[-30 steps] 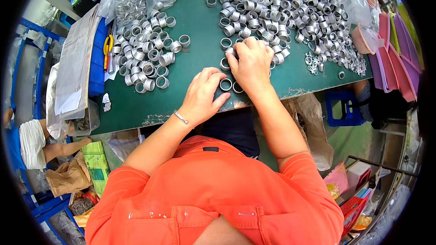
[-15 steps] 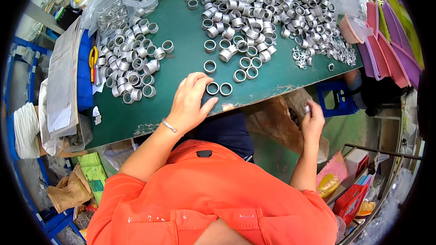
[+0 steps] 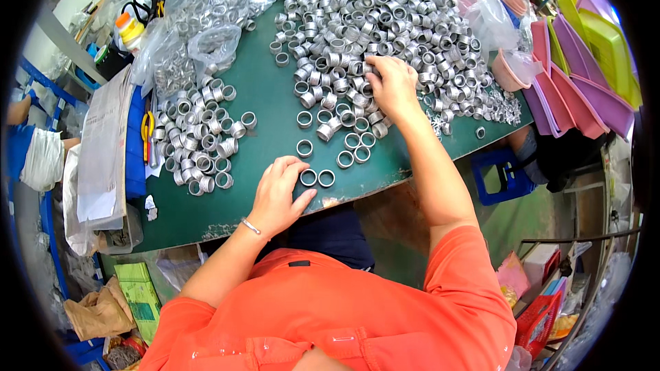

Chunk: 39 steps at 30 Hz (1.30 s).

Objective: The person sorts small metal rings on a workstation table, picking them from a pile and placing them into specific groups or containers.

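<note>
Left hand [image 3: 278,196] rests open beside two rings [image 3: 317,178] near the bench's [image 3: 271,106] front edge; right hand [image 3: 390,86] reaches into the ring pile [image 3: 371,20], grip unclear.

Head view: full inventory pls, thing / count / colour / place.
big heap of metal rings: too many to count, silver, far middle of table
smaller ring cluster: dozens, silver, left of table
two rings: 2, silver, near edge, side by side at left fingertips
table: 1, green top
clear plastic bags: several, some holding rings, far left
scissors: 1, yellow handles, left edge
flat trays: several, pink, purple, yellow-green, right
stool: 1, blue, below table
left hand: flat on table beside the two rings
right hand: on the big heap, grip unclear
</note>
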### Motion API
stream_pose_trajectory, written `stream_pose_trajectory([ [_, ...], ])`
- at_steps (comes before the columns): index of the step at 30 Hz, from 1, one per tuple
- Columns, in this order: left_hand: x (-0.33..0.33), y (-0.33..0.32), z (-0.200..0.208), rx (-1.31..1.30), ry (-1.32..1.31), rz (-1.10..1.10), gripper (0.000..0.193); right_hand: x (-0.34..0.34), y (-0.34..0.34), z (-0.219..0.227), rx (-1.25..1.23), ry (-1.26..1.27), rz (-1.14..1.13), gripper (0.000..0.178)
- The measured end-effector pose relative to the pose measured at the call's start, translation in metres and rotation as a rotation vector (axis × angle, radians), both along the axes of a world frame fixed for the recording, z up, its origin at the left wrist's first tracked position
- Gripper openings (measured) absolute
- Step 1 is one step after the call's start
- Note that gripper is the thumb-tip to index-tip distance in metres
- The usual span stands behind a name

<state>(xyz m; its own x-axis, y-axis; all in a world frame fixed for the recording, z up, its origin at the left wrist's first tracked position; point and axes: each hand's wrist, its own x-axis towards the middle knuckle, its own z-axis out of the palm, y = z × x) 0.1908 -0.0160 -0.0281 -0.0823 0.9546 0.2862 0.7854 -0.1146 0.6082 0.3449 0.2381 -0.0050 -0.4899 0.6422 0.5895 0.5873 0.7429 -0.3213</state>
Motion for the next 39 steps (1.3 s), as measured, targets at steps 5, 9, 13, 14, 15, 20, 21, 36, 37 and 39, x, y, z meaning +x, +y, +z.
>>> stream_pose_trajectory([
  [5,0.000,-0.001,0.000,0.005,-0.014,0.008,0.043,0.004,0.002,-0.004,0.064,0.136,0.072,0.028],
  [9,0.001,-0.002,-0.003,0.020,0.004,0.008,0.043,0.053,-0.045,0.015,0.053,0.480,0.052,0.024],
  [13,0.002,0.000,-0.001,0.012,-0.009,0.003,0.042,0.146,-0.096,-0.014,-0.109,0.339,-0.137,0.015],
  [14,0.002,0.000,-0.001,0.014,-0.006,0.005,0.042,0.169,-0.108,-0.027,-0.121,0.262,-0.206,0.014],
  [15,0.002,-0.002,-0.001,0.016,-0.002,0.003,0.042,0.190,-0.117,-0.044,-0.113,0.207,-0.240,0.013],
  [20,0.004,0.000,0.003,0.006,0.014,0.012,0.042,0.249,-0.156,-0.101,-0.649,-0.156,-0.381,0.019],
  [21,0.004,-0.001,0.003,0.007,0.019,0.018,0.042,0.247,-0.150,-0.103,-0.445,-0.104,-0.319,0.014],
  [36,-0.012,0.048,0.017,0.027,-0.145,0.087,0.029,0.023,0.108,0.034,0.127,-0.099,-0.336,0.021],
  [37,-0.014,0.046,0.016,0.044,-0.156,0.093,0.028,0.023,0.109,0.034,0.112,-0.084,-0.312,0.020],
  [39,-0.015,0.049,0.020,0.102,-0.196,0.100,0.027,0.024,0.115,0.036,0.085,-0.069,-0.300,0.018],
])
